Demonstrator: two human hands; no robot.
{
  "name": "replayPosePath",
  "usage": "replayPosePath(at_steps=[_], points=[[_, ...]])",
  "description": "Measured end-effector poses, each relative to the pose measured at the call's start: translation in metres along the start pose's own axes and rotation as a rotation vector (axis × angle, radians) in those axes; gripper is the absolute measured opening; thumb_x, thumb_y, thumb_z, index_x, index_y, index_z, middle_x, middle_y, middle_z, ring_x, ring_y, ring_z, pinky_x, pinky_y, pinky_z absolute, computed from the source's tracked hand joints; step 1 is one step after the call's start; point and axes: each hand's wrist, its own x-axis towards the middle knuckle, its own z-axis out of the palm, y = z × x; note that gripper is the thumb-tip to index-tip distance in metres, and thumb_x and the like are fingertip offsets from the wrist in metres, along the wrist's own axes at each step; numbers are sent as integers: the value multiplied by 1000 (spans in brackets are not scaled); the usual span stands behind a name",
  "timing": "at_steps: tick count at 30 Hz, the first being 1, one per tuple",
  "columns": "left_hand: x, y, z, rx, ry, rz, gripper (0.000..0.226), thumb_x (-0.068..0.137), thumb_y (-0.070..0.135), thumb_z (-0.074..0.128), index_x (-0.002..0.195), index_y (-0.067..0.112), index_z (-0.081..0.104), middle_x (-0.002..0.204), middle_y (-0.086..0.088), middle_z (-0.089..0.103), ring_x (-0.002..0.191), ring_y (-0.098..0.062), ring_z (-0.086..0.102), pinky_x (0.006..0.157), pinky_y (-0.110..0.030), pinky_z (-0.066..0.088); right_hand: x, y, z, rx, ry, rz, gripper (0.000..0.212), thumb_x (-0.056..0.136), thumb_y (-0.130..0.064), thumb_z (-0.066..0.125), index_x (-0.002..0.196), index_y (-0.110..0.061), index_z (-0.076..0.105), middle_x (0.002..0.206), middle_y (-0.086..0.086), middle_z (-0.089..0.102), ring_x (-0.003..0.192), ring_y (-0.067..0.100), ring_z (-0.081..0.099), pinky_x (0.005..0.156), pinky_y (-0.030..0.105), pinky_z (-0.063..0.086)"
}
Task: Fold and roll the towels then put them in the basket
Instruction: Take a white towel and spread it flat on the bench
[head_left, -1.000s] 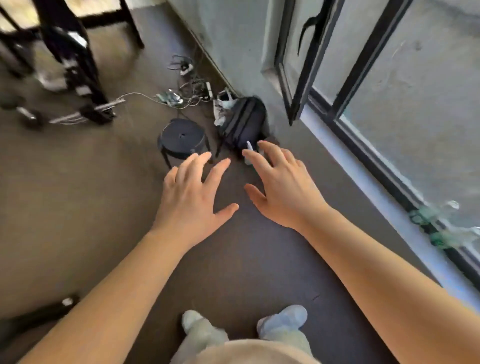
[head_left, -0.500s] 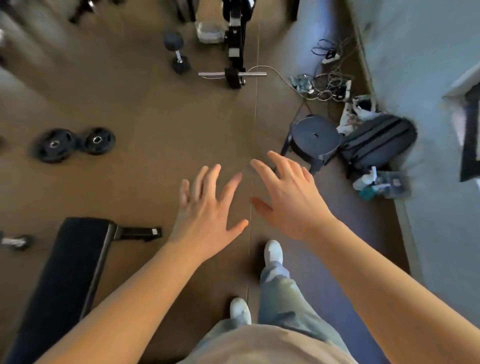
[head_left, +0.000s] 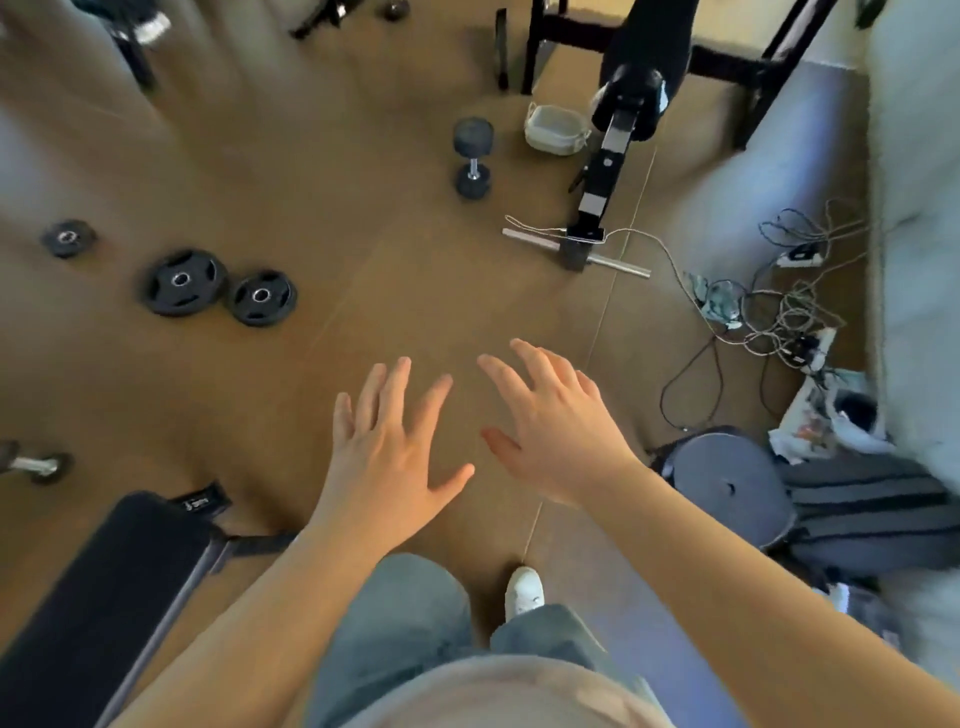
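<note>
My left hand (head_left: 387, 457) and my right hand (head_left: 553, 434) are stretched out side by side over the brown floor, palms down, fingers spread, holding nothing. A small pale woven basket (head_left: 555, 128) stands on the floor far ahead, beside the black post of a weight machine (head_left: 605, 171). No towel is in view. My legs in grey trousers and one white shoe (head_left: 524, 590) show below the hands.
Black weight plates (head_left: 182, 282) and dumbbells (head_left: 472, 156) lie on the floor to the left and ahead. A black padded bench (head_left: 98, 603) fills the lower left. On the right are a round dark stool (head_left: 727, 483), a backpack (head_left: 872, 514) and tangled cables (head_left: 779, 306).
The view has swung left from the glass door and wall to the gym floor. The basket, weights and bench have come into sight. Both hands stay spread and empty.
</note>
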Motion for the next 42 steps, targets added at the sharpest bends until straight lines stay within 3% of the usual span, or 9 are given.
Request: replayPosePath(at_steps=[2, 7, 18, 25, 30, 36, 42], points=[[47, -22, -7, -64, 15, -31, 88, 87, 73, 49, 158, 27, 27, 164, -15, 25, 149, -38, 30, 113, -60, 38, 59, 7, -11, -7, -22, -40, 76, 96, -54, 55, 159, -33, 18, 165, 8, 20, 150, 34, 24, 113, 54, 37], [189, -96, -8, -219, -2, -89, 83, 88, 69, 47, 156, 25, 31, 158, -11, 35, 131, -31, 53, 84, -46, 59, 229, 18, -24, 18, -42, -82, 75, 96, -50, 58, 158, -33, 21, 165, 7, 19, 145, 32, 31, 103, 50, 49], [556, -267, -93, -98, 6, 92, 83, 90, 65, 53, 157, 26, 24, 159, -10, 35, 140, -29, 45, 98, -45, 52, 594, 54, -113, 85, 61, 79, 70, 99, -50, 55, 156, -35, 18, 166, 5, 18, 143, 31, 39, 98, 46, 55], [783, -303, -116, -55, 28, 171, 83, 90, 62, 58, 157, 28, 22, 160, -8, 33, 141, -27, 44, 100, -45, 50, 790, 141, -150, 131, 126, 120, 69, 99, -48, 55, 157, -33, 21, 165, 5, 20, 139, 30, 42, 95, 43, 55], [949, -312, -140, -82, 11, 109, 82, 95, 64, 51, 159, 35, 9, 164, 2, 17, 139, -17, 43, 95, -37, 52, 935, 219, -188, 201, 141, 139, 66, 100, -47, 54, 156, -34, 22, 166, 3, 19, 140, 29, 46, 94, 42, 57], [1124, -320, -162, -128, 30, 163, 71, 99, 51, 53, 158, 34, 18, 153, 6, 36, 108, -11, 63, 70, -20, 45, 1073, 296, -244, 197, 131, 170, 68, 99, -46, 56, 157, -35, 21, 161, -1, 29, 126, 25, 59, 91, 40, 58], [1305, -335, -156, -142, -30, 300, 69, 98, 34, 55, 159, 32, 22, 147, 9, 40, 106, -10, 63, 68, -19, 46, 1202, 366, -267, 152, 183, 318, 70, 101, -44, 57, 159, -34, 21, 164, 0, 29, 122, 21, 63, 86, 30, 60]])
